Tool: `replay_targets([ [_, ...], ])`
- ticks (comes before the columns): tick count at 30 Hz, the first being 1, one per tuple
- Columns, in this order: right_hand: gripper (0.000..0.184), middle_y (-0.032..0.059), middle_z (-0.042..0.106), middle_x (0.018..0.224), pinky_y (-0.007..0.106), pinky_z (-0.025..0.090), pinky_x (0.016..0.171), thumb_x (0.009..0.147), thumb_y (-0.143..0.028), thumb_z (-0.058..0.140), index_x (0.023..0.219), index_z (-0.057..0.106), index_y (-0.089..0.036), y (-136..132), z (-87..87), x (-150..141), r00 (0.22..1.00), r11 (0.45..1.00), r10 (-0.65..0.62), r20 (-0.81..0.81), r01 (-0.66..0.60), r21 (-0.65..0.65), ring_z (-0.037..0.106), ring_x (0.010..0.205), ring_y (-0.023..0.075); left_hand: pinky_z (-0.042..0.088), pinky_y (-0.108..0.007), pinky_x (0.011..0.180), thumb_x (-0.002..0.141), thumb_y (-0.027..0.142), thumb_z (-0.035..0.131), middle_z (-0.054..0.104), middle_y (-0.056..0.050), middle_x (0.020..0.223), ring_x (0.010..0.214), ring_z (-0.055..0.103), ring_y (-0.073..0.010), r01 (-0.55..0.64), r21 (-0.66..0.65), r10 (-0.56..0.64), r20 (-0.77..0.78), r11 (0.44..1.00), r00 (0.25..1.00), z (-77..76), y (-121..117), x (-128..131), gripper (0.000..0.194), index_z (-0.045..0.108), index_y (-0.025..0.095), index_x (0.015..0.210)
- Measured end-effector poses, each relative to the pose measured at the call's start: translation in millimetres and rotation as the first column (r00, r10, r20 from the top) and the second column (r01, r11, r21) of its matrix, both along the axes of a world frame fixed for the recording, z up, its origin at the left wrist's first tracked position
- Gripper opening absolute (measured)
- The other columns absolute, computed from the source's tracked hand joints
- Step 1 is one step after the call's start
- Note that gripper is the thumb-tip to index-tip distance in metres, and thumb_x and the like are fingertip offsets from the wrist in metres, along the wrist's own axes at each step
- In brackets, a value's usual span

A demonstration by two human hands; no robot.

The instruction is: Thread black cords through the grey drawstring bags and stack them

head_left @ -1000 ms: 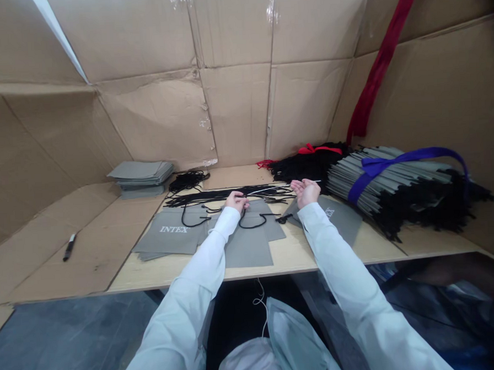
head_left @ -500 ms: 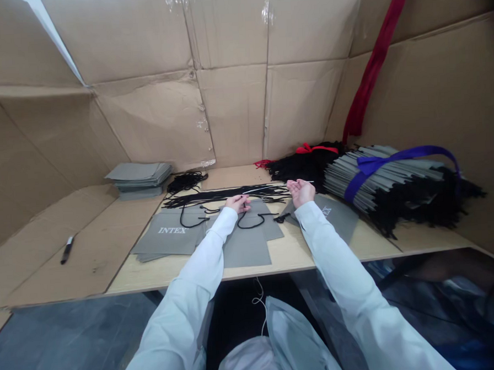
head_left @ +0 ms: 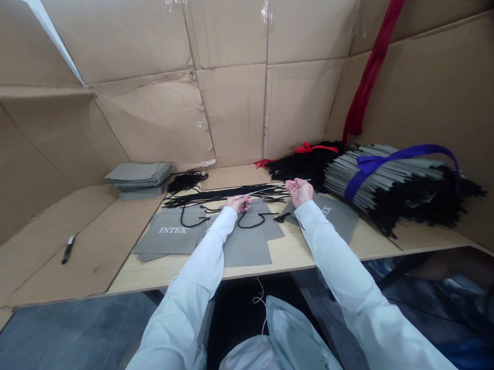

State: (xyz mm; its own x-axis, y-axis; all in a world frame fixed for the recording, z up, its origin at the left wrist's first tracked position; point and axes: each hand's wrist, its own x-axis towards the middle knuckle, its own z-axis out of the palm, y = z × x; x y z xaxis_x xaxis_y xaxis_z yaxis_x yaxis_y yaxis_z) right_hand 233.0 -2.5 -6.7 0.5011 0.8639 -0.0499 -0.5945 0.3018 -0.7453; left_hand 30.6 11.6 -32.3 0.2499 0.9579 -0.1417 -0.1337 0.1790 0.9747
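Note:
My left hand [head_left: 239,203] is pinched closed over the middle of the table. A black cord [head_left: 251,226] hangs from its fingers and loops over a plain grey fabric piece [head_left: 246,248]. My right hand [head_left: 300,192], palm turned up, grips a thin pale rod [head_left: 267,190]. The rod runs across to my left fingertips, and its other end sticks out past my right hand. Whether the cord is joined to the rod is too small to tell. Behind my hands lies a row of black cords [head_left: 206,197].
Grey pieces marked INTEX [head_left: 163,242] lie at left. A grey stack [head_left: 139,173] and a black cord pile [head_left: 186,181] sit behind. At right are a purple-ribboned grey bundle [head_left: 389,172] and a black bundle [head_left: 307,162]. A marker [head_left: 68,250] lies far left; cardboard walls [head_left: 235,114] surround the table.
My right hand has shifted slightly left, and the pale rod has moved a little with it. My left hand stays almost in place.

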Motion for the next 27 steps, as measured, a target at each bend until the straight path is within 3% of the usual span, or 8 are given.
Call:
replay_targets([
  [4,0.013,-0.0012,0.051,0.046,0.019,0.045,0.044,0.075,-0.011,0.027,0.069,0.037,-0.017,-1.1,1.3,-0.9,1.000,1.000,0.008,0.028,-0.009,0.025,0.051,0.041,0.0082,0.046,-0.025,0.060,0.064,0.013,0.057,0.060,-0.006,0.066,0.050,0.053,-0.0075,-0.018,-0.006,0.018,0.016,1.000,1.000,-0.4,-0.4,0.4,0.012,0.057,0.009,0.076],
  [7,0.013,-0.0018,0.051,0.046,0.019,0.045,0.044,0.075,-0.011,0.027,0.069,0.037,-0.017,-0.4,0.4,-1.4,0.999,1.000,0.006,0.037,-0.006,0.019,0.051,0.041,0.0078,0.047,-0.026,0.062,0.053,0.006,0.063,0.059,-0.007,0.079,0.056,0.056,-0.0089,-0.084,0.042,0.082,0.060,0.996,0.995,-3.1,-0.4,0.9,0.034,0.054,0.011,0.086],
  [10,0.010,-0.0029,0.050,0.045,0.019,0.046,0.044,0.074,-0.012,0.032,0.068,0.037,-0.017,1.7,-1.8,-1.1,1.000,1.000,-0.014,0.027,0.014,-0.007,0.051,0.041,0.0076,0.048,-0.028,0.064,0.042,0.002,0.066,0.056,-0.008,0.095,0.072,0.058,-0.0134,-0.231,0.151,0.224,0.064,0.961,0.973,-7.0,1.6,0.1,0.056,0.049,0.016,0.093],
  [13,0.010,-0.0036,0.049,0.046,0.020,0.048,0.047,0.073,-0.010,0.034,0.067,0.037,-0.017,3.3,-3.1,-0.9,0.999,0.999,-0.039,0.000,0.039,-0.023,0.053,0.043,0.0075,0.047,-0.030,0.069,0.039,0.009,0.069,0.057,-0.008,0.097,0.084,0.056,-0.0174,-0.281,0.275,0.277,0.051,0.920,0.959,-12.1,6.4,-0.9,0.044,0.052,0.015,0.079],
  [16,0.009,-0.0030,0.050,0.047,0.020,0.049,0.049,0.072,-0.010,0.036,0.066,0.037,-0.017,3.3,-2.6,-1.3,0.999,0.999,-0.042,-0.017,0.042,-0.025,0.054,0.045,0.0078,0.044,-0.032,0.076,0.040,0.019,0.069,0.061,-0.009,0.085,0.086,0.056,-0.0202,-0.216,0.308,0.207,0.062,0.927,0.976,-17.4,11.1,-0.7,0.025,0.053,0.011,0.057],
  [18,0.009,-0.0027,0.050,0.047,0.021,0.049,0.050,0.072,-0.010,0.038,0.066,0.037,-0.017,2.8,-1.9,-1.8,0.999,0.999,-0.045,-0.016,0.044,-0.019,0.054,0.045,0.0079,0.042,-0.033,0.079,0.041,0.022,0.068,0.063,-0.009,0.076,0.085,0.056,-0.0207,-0.190,0.309,0.177,0.070,0.932,0.982,-19.4,12.6,-0.5,0.021,0.056,0.010,0.053],
  [27,0.016,-0.0022,0.050,0.045,0.021,0.049,0.052,0.074,-0.006,0.029,0.066,0.037,-0.016,2.1,-1.5,-1.4,0.998,0.998,-0.064,-0.029,0.064,-0.009,0.054,0.045,0.0075,0.044,-0.032,0.077,0.044,0.009,0.067,0.065,-0.007,0.069,0.076,0.059,-0.0176,-0.173,0.276,0.188,-0.030,0.945,0.982,-13.5,8.9,-4.3,0.036,0.062,0.009,0.079],
])
